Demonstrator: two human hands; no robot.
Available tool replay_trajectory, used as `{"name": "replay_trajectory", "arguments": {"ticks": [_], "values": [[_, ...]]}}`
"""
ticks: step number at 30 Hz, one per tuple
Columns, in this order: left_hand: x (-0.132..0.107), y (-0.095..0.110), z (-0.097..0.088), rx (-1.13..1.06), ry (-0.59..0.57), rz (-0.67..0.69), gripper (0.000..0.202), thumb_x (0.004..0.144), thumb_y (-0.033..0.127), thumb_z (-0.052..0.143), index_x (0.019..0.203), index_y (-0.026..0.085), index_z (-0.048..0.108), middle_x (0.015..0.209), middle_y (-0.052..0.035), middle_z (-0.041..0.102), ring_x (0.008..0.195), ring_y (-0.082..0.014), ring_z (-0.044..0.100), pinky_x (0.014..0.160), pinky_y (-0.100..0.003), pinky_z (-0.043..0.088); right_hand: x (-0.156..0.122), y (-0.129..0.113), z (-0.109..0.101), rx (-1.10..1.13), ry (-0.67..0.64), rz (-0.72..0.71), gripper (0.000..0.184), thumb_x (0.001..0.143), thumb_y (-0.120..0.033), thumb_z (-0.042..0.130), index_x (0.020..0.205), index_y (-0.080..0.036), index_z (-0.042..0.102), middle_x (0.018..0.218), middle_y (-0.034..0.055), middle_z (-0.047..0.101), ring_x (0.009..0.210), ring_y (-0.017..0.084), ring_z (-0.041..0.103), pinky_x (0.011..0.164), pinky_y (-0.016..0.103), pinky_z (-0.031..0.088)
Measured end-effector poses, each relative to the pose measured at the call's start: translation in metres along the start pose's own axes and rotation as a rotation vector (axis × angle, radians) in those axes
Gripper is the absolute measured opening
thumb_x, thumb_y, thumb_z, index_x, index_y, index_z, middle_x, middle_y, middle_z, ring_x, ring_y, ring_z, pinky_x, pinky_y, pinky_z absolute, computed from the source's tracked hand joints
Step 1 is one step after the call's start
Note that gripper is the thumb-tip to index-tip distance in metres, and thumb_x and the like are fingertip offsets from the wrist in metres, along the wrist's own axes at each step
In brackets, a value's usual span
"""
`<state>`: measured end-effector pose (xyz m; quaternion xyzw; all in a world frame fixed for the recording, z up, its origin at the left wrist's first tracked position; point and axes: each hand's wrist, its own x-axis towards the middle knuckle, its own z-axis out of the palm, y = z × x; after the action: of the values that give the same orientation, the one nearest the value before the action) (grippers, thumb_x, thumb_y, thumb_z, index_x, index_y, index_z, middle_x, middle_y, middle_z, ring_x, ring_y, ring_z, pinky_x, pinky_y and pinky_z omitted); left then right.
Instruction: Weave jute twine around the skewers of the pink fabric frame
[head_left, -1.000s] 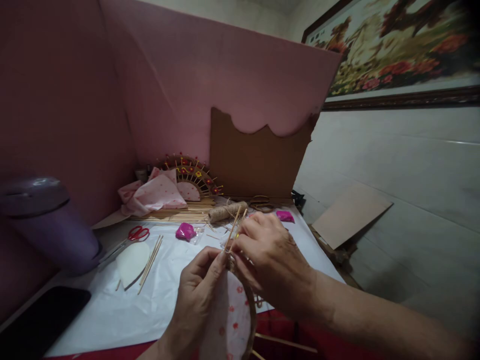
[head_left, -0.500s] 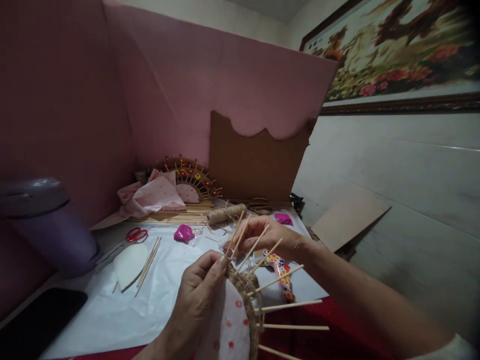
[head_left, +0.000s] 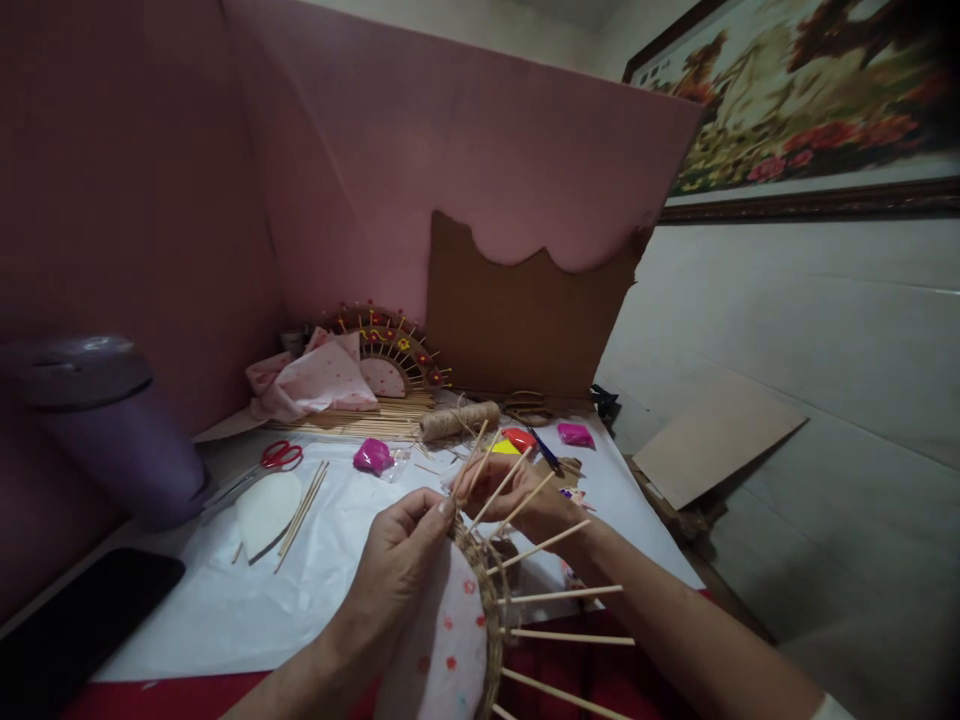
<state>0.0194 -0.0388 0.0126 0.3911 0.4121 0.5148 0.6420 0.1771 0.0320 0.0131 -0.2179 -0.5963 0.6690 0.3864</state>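
A half-round fan (head_left: 457, 625) of flower-printed white fabric, edged with woven jute twine (head_left: 491, 610), is tilted low in front of me. Thin wooden sticks (head_left: 566, 595) radiate from its rim. My left hand (head_left: 401, 560) grips the rim near its upper end, thumb on the front. Behind the upper sticks, my right hand (head_left: 521, 497) has its fingers bent and pinched together, seemingly on the twine; the sticks partly hide the fingertips. A loose loop of twine hangs beside the rim.
Left are a purple tumbler (head_left: 124, 430), black phone (head_left: 90, 625), red-handled scissors (head_left: 281, 455), a white cutout (head_left: 270, 510) and loose sticks (head_left: 304, 515). Behind lie a twine roll (head_left: 459, 420), pink packets (head_left: 373, 456), a decorated fan (head_left: 405, 345) and upright cardboard (head_left: 525, 325).
My right hand has moved slightly down and left, closer behind the sticks. The fan has shifted a little left, and the camera view has turned slightly, exposing red and yellow packets.
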Motion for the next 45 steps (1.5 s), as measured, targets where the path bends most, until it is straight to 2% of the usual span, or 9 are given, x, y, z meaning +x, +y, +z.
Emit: {"name": "replay_trajectory", "arguments": {"ticks": [8, 13, 19, 25, 34, 41, 45], "values": [[0.01, -0.005, -0.005, 0.04, 0.085, -0.038, 0.037, 0.065, 0.048, 0.071, 0.064, 0.016, 0.051, 0.049, 0.003, 0.052, 0.041, -0.0068, 0.043, 0.041, -0.017, 0.028, -0.002, 0.017, 0.005, 0.137, 0.059, 0.015, 0.023, 0.056, -0.014, 0.079, 0.075, -0.016, 0.066, 0.071, -0.0021, 0.062, 0.062, 0.008, 0.054, 0.059, 0.02, 0.043], [0.016, -0.011, -0.009, 0.053, 0.107, -0.015, 0.035, 0.064, 0.045, 0.073, 0.064, 0.016, 0.052, 0.053, 0.0024, 0.055, 0.044, -0.0078, 0.046, 0.043, -0.018, 0.033, -0.003, 0.019, 0.01, 0.146, 0.117, 0.036, 0.026, 0.055, -0.019, 0.081, 0.075, -0.016, 0.066, 0.069, -0.0023, 0.06, 0.06, 0.008, 0.052, 0.058, 0.02, 0.042], [0.016, -0.008, -0.006, 0.047, 0.127, -0.049, 0.03, 0.066, 0.039, 0.071, 0.075, 0.02, 0.05, 0.051, 0.0039, 0.057, 0.04, -0.0105, 0.048, 0.04, -0.019, 0.033, -0.004, 0.022, 0.014, 0.04, 0.189, 0.059, 0.028, 0.057, -0.029, 0.082, 0.072, -0.015, 0.063, 0.067, -0.0023, 0.058, 0.058, 0.008, 0.051, 0.058, 0.023, 0.041], [0.013, -0.004, -0.003, 0.016, 0.125, -0.03, 0.029, 0.066, 0.035, 0.071, 0.074, 0.019, 0.049, 0.052, 0.0044, 0.056, 0.041, -0.009, 0.048, 0.041, -0.018, 0.032, -0.006, 0.023, 0.013, -0.063, 0.16, 0.067, 0.033, 0.06, -0.039, 0.08, 0.068, -0.015, 0.059, 0.066, -0.0024, 0.055, 0.06, 0.009, 0.049, 0.059, 0.023, 0.039], [0.015, -0.002, -0.002, -0.006, 0.107, -0.009, 0.023, 0.066, 0.028, 0.072, 0.072, 0.018, 0.052, 0.057, 0.0055, 0.054, 0.045, -0.0061, 0.047, 0.046, -0.017, 0.036, -0.011, 0.025, 0.017, -0.084, 0.206, -0.026, 0.031, 0.063, -0.04, 0.078, 0.072, -0.017, 0.059, 0.071, -0.0021, 0.053, 0.065, 0.01, 0.048, 0.063, 0.023, 0.041], [0.013, -0.002, -0.001, -0.033, 0.063, -0.096, 0.023, 0.068, 0.029, 0.07, 0.071, 0.018, 0.051, 0.055, 0.0055, 0.055, 0.043, -0.0065, 0.048, 0.045, -0.017, 0.036, -0.016, 0.02, 0.012, -0.296, 0.164, -0.077, 0.025, 0.069, -0.04, 0.073, 0.071, -0.017, 0.062, 0.071, 0.0012, 0.057, 0.073, 0.016, 0.055, 0.068, 0.028, 0.044], [0.013, -0.004, -0.001, -0.025, 0.05, -0.095, 0.022, 0.069, 0.03, 0.07, 0.072, 0.018, 0.051, 0.056, 0.005, 0.055, 0.044, -0.0067, 0.049, 0.046, -0.018, 0.037, -0.018, 0.02, 0.012, -0.375, 0.191, -0.1, 0.023, 0.07, -0.038, 0.071, 0.071, -0.017, 0.063, 0.074, 0.0032, 0.06, 0.075, 0.017, 0.057, 0.07, 0.029, 0.045]]}}
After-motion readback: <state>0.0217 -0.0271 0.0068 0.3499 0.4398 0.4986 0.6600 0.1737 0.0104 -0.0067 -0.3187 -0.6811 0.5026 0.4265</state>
